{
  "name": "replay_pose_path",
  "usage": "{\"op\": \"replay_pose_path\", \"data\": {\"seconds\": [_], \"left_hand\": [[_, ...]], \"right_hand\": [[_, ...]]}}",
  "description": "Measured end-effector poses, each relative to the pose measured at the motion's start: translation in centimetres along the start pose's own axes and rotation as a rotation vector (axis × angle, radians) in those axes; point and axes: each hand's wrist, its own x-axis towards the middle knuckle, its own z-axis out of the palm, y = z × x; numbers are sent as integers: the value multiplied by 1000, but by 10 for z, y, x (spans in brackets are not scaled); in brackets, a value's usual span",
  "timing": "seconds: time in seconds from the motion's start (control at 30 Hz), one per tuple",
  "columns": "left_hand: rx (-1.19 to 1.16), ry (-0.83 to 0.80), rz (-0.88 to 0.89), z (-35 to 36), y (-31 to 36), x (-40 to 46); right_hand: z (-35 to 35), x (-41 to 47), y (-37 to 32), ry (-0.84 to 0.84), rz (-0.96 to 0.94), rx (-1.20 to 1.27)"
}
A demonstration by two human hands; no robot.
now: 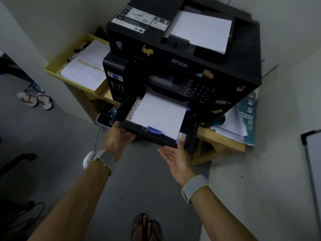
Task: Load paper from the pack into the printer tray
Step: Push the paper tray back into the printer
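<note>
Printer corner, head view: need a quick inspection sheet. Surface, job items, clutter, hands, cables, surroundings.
Surface: wooden stand carries the black printer.
Job's things: paper tray pulled out, white paper stack lying in it; purple guide clip at the stack's front edge. More sheets on the top feeder. Paper pack: nothing seen.
Clutter: yellow tray of forms left of the printer; loose papers on its right.
Hands: left hand open at the tray's front left corner; right hand open, palm up, thumb by the front right corner.
Cables: black cable on the floor, lower left.
Surroundings: sandals on grey floor; whiteboard edge at right.
</note>
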Motion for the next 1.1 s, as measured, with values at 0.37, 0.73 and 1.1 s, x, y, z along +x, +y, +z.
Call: {"op": "replay_pose_path", "data": {"seconds": [0.37, 0.73, 1.1], "left_hand": [[11, -195, 49, 72, 40, 43], [-106, -223, 72, 108, 56, 69], [-89, -243, 145, 106, 55, 72]], "right_hand": [[14, 50, -87, -12, -83, -66], [18, 98, -112, 56, -218, -101], [10, 119, -94, 65, -368, -187]]}}
